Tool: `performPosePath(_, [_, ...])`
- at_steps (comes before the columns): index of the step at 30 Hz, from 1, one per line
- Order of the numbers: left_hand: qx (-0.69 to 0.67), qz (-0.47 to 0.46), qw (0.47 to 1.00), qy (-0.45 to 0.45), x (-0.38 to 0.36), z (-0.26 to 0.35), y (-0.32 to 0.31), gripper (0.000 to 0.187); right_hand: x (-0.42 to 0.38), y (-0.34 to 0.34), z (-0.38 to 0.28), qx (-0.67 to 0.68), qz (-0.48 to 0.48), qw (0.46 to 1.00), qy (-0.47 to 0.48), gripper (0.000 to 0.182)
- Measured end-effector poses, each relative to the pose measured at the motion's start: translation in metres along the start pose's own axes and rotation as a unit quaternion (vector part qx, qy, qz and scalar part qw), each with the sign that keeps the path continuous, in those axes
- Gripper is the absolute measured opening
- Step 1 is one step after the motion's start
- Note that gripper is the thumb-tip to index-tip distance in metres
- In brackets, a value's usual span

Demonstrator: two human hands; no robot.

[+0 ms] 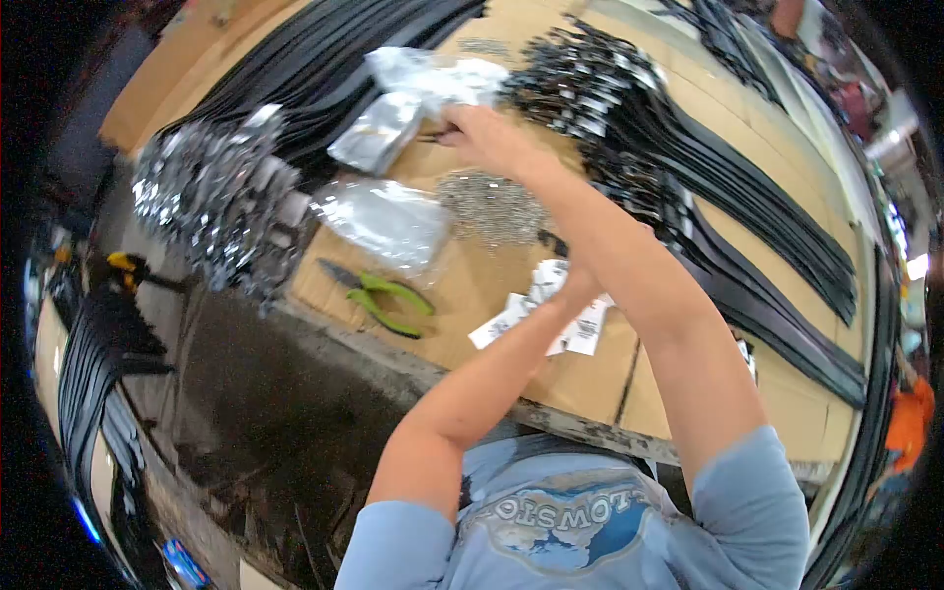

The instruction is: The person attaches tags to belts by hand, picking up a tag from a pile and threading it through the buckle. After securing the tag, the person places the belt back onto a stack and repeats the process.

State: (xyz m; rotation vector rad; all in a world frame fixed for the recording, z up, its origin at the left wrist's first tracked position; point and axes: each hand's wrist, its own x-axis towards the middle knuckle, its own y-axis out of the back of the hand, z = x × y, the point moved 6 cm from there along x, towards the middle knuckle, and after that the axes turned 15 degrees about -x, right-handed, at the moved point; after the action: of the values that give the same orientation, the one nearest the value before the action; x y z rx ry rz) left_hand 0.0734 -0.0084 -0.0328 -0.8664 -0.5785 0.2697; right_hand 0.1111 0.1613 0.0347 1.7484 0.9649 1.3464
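My right hand point(470, 134) reaches far across the cardboard, beside the clear plastic bags point(379, 133). Its fingers are curled together; a small dark bit shows at their tips, too blurred to name. My left hand point(583, 283) is close to my body, over white printed tags point(501, 323), its fingers mostly hidden behind my right forearm. Something small and black point(553, 242) shows by it. Between the hands lies a pile of small metal pieces point(490, 208). Green-handled pliers point(379, 297) rest left of the tags, below a flat stack of clear bags point(388, 221).
Black straps with shiny, wrapped ends point(221, 192) hang over the table's left edge. More black straps with metal ends point(728, 162) lie at right. Cardboard point(462, 369) covers the table. Further straps point(93, 354) stand at far left. A person in orange point(910, 423) is at far right.
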Motion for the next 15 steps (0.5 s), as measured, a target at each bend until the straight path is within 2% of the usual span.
performPosePath(1, [0.021,0.011,0.999,0.034,0.001,0.003,0.004,0.012,-0.009,0.023,0.003,-0.013,-0.002,1.0,-0.015,0.017])
performPosePath(3, [0.062,0.034,0.994,0.089,0.006,0.002,0.004,0.014,-0.025,0.067,-0.002,0.129,0.037,0.99,-0.031,0.019])
performPosePath(5, [0.059,0.064,0.985,0.147,0.007,-0.002,0.003,0.011,-0.061,0.112,0.007,0.17,0.081,0.975,-0.115,0.023])
performPosePath(6, [0.078,0.061,0.984,0.151,0.008,0.001,0.0,0.012,-0.079,0.131,0.017,0.105,0.044,0.979,-0.166,0.029])
performPosePath(7, [0.096,0.057,0.981,0.156,0.007,0.002,-0.003,0.014,-0.099,0.147,0.021,0.099,0.061,0.979,-0.167,0.031])
performPosePath(8, [0.115,0.046,0.98,0.154,0.008,0.0,-0.003,0.015,-0.12,0.166,0.024,0.015,0.055,0.979,-0.195,0.043])
performPosePath(9, [0.126,0.046,0.978,0.16,0.008,-0.001,-0.003,0.014,-0.142,0.174,0.032,0.013,0.071,0.981,-0.18,0.046])
performPosePath(11, [0.131,0.026,0.979,0.157,0.007,-0.003,-0.005,0.014,-0.184,0.182,0.047,0.041,0.067,0.976,-0.202,0.041])
performPosePath(14, [0.103,0.017,0.984,0.147,0.007,-0.007,-0.006,0.013,-0.229,0.197,0.046,-0.04,0.04,0.965,-0.257,0.036])
performPosePath(15, [0.102,0.015,0.983,0.15,0.007,-0.008,-0.006,0.013,-0.237,0.199,0.042,-0.053,-0.007,0.959,-0.277,0.034])
